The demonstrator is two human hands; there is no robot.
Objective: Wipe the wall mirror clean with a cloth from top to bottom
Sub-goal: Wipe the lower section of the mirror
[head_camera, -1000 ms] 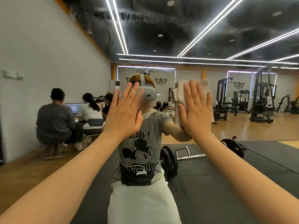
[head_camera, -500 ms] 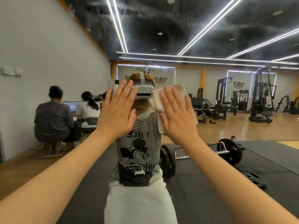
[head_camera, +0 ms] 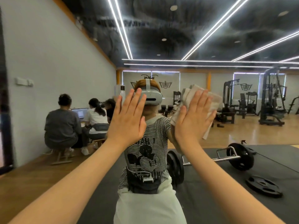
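The wall mirror (head_camera: 210,38) fills the view, with smeary streaks across its upper part. Both my arms reach straight ahead to the glass at head height. My right hand (head_camera: 194,117) lies flat on a crumpled beige cloth (head_camera: 213,101) and presses it against the mirror; the cloth sticks out above and to the right of my fingers. My left hand (head_camera: 127,120) rests flat on the bare glass beside it, fingers straight, holding nothing. My own reflection stands behind both hands.
A dark mirror frame edge (head_camera: 4,94) runs down the far left. Reflected in the glass are a barbell (head_camera: 239,156) and weight plate (head_camera: 263,185) on a black mat, gym machines (head_camera: 271,101) at the right, and seated people (head_camera: 63,122) at the left.
My right hand slid the cloth left across the glass, then back to the right. My left hand stayed flat on the mirror at about the same height.
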